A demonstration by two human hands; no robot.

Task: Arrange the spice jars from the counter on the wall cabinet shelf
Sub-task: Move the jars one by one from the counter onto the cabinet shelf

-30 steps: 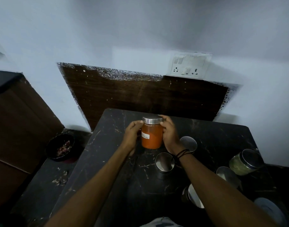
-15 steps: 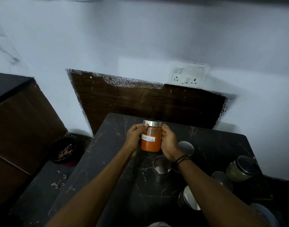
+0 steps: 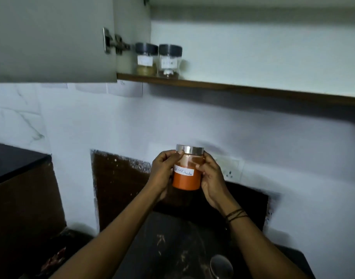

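held jar: orange-powder jar point(image 3: 187, 174), steel lid point(image 3: 190, 149), white handwritten label facing camera; upright, in the air above the counter, clear of it, well below the shelf
left hand: left hand point(image 3: 162, 174) wrapped on jar's left side, thumb up near the lid rim, fingers pressed on glass
right hand: right hand point(image 3: 211, 179) clasping jar's right side, thumb across the front by the label; dark thread bands point(image 3: 236, 214) on wrist
grip: both hands closed around the one jar, pinching it between them
shelf: wall cabinet shelf point(image 3: 233, 88), dark wood front edge, runs left to right above the hands
shelf jars: two dark-lidded jars at shelf's left end, touching or nearly; left one point(image 3: 146, 59) with pale-green contents, right one point(image 3: 169, 61) mostly clear, both white-labelled, text unreadable
cabinet door: open grey door point(image 3: 51, 39) at left, hinge point(image 3: 114, 42) visible
counter: black counter point(image 3: 172, 244) under the arms; one steel-lidded jar point(image 3: 221, 266) near its front edge, contents hidden
wall: white, socket plate point(image 3: 230, 168) behind right hand, dark wood panel point(image 3: 122, 184) below
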